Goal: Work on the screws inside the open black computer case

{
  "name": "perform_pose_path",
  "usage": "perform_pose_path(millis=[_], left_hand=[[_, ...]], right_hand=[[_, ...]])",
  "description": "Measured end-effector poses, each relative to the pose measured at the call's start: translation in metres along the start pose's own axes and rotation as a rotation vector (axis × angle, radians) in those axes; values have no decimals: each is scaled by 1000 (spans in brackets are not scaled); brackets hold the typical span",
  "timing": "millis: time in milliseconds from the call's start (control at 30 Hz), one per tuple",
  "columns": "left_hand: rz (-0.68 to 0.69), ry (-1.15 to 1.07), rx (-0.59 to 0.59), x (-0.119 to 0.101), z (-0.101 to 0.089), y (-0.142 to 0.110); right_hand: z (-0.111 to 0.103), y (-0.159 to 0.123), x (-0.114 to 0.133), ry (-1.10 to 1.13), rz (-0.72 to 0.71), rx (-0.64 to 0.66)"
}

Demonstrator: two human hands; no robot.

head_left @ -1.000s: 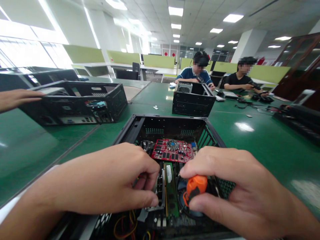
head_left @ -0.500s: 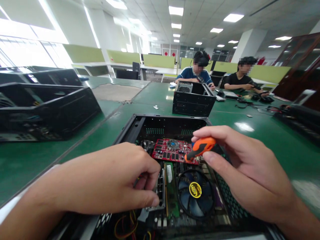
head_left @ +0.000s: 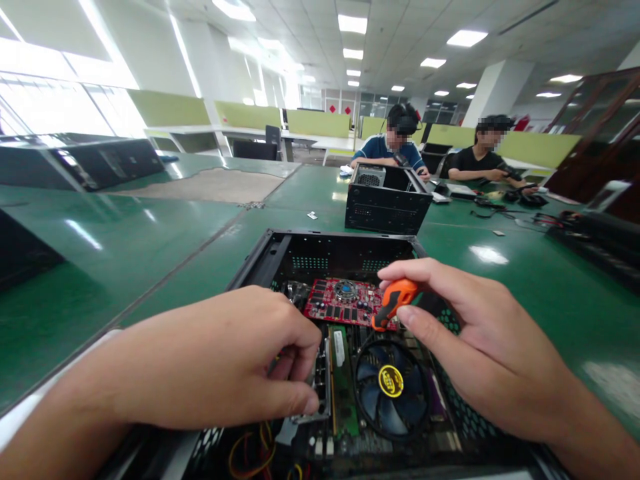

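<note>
My right hand [head_left: 465,333] is closed on the orange-and-black handle of a screwdriver [head_left: 397,303], tilted over an open computer case [head_left: 345,235]. Its shaft points down near the top of a black cooling fan [head_left: 391,393] with a yellow hub label, and the tip is hard to make out. My left hand [head_left: 255,357] has its fingers curled beside a metal bracket [head_left: 323,390] inside the case; whatever they grip is hidden. Behind the fan lies a red circuit board [head_left: 333,300]. A green memory stick [head_left: 341,383] stands between the bracket and the fan.
Another open black case [head_left: 385,203] stands farther back on the green table [head_left: 215,267]. More dark cases [head_left: 110,163] lie to the left. Two people [head_left: 393,143] sit across the table. Cables [head_left: 510,212] and parts lie at right. Coloured wires [head_left: 253,453] loop at the case's near side.
The screwdriver and my right hand have shifted slightly left, and the handle stands steeper. A black case on the left has slid leftward, mostly out of view. My left hand has stayed put.
</note>
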State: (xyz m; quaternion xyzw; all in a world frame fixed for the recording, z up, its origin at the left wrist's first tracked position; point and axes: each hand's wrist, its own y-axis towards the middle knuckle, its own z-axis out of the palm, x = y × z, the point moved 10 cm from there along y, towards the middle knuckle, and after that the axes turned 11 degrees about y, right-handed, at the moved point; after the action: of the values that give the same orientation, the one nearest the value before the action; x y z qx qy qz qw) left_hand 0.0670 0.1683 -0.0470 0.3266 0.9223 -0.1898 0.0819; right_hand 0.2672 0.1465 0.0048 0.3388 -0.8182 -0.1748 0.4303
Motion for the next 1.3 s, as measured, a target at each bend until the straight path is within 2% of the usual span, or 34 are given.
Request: perform_pose_path(millis=[300, 567, 833, 1033, 1167, 1300], left_hand=[[16, -6, -23, -2, -1, -1], [8, -4, -18, -1, -1, 1], [-18, 8, 3, 2, 2, 0], [-9, 8, -1, -1, 1, 0], [3, 13, 2, -1, 1, 2], [5, 14, -19, 0, 0, 1]], right_hand=[[0, 4, -4, -21, 69, 19], [8, -2, 3, -20, -65, 55], [8, 0, 0, 22, -6, 94], [0, -11, 6, 195, -26, 151], [5, -9, 11, 307, -51, 240], [10, -6, 12, 305, -51, 269]])
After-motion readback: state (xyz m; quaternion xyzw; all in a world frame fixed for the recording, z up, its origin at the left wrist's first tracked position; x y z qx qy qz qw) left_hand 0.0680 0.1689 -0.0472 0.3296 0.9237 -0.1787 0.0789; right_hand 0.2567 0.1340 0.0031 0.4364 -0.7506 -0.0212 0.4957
